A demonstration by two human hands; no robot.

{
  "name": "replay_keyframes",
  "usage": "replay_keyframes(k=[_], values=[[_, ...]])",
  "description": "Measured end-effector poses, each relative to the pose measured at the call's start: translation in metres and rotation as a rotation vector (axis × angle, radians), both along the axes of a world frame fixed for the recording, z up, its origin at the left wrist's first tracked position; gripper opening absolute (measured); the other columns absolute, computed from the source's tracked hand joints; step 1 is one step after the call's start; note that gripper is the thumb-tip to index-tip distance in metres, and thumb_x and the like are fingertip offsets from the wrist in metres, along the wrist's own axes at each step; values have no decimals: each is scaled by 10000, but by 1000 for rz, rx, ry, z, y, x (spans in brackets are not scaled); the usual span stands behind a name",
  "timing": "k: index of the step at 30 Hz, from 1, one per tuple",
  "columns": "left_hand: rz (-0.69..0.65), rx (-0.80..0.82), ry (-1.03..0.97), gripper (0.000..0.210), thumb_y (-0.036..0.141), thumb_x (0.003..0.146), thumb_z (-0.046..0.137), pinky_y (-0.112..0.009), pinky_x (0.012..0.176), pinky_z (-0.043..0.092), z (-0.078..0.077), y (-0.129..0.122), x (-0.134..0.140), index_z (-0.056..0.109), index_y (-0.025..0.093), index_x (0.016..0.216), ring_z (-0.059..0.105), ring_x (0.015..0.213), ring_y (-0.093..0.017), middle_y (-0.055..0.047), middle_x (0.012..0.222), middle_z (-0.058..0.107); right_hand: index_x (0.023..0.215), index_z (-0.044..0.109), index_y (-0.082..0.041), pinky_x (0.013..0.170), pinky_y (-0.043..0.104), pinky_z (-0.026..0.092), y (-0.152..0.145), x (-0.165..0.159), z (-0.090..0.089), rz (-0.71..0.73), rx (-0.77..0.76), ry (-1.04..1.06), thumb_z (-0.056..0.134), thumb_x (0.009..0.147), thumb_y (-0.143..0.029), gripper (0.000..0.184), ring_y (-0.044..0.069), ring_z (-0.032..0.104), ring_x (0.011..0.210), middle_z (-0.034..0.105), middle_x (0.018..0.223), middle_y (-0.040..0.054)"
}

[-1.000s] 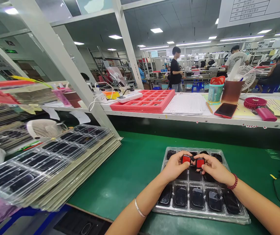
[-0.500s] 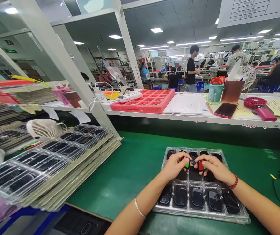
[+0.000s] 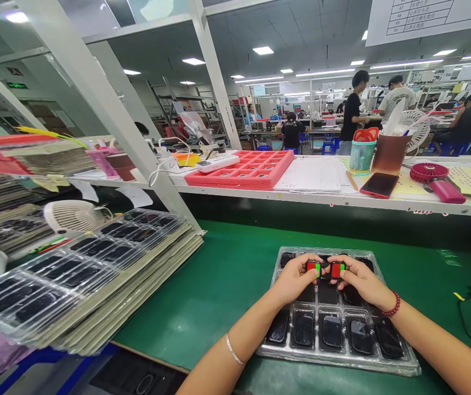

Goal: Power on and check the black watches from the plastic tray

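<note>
Gripping a small black square-faced device w/ lit red & green screen, the left hand is closed to a pinch, thumb on the screen's lower part. Right hand pinches a matching black watch-like unit, also lit red on its left & green on its right, thumb at its right edge. Units are side by side, faces toward the person, above the far half of a clear plastic compartment tray. Tray's near row has 5 dark rounded-rect. modules; hands hide some of the far rows. Tray's on a smooth green benchtop, right of a tall stack of clear & greyish trays. Dark-red beaded bracelet on right wrist, silver-coloured bangle on left forearm. Far side, white shelf w/ pink foam grid tray, printed white sheets, red-edged dark phone & magenta handheld fan, left to right.
</note>
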State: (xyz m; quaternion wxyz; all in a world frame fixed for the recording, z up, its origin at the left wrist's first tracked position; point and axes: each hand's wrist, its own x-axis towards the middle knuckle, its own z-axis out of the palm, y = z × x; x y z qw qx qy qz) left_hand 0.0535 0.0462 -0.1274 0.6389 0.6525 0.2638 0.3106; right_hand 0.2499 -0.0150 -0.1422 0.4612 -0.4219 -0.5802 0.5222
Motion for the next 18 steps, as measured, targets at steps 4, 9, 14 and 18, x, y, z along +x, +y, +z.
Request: replay_keyframes(k=[4, 9, 14, 18], values=[[-1, 11, 17, 289, 124, 722, 563, -277, 674, 481, 0, -1, 1, 561, 138, 1011, 588, 761, -155, -59, 861, 628, 1170, 499, -214, 651, 303, 534, 1, -1, -1, -20, 6, -13, 517, 797, -185, 375, 171, 630, 806, 629, 1032, 69], [-1, 31, 14, 351, 54, 682, 541, -275, 690, 469, -2, 0, 1, 550, 147, 1020, 587, 766, -150, -59, 903, 617, 1158, 489, -222, 636, 292, 537, 0, -2, -3, -16, 9, -9, 532, 769, -137, 401, 148, 615, 753, 616, 1005, 51], [-19, 28, 7, 353, 55, 688, 536, -268, 690, 460, 0, -2, 0, 545, 151, 1028, 591, 784, -155, -48, 867, 617, 1123, 494, -217, 612, 266, 528, -1, -1, -3, -34, -4, -48, 531, 775, -131, 361, 126, 595, 697, 603, 903, 19], [-17, 20, 15, 304, 122, 725, 551, -281, 680, 470, 1, -2, 0, 549, 144, 1028, 587, 762, -157, -56, 859, 616, 1092, 499, -207, 593, 257, 519, -1, -1, -1, -28, 8, -61, 528, 804, -177, 291, 122, 594, 678, 610, 895, 25]])
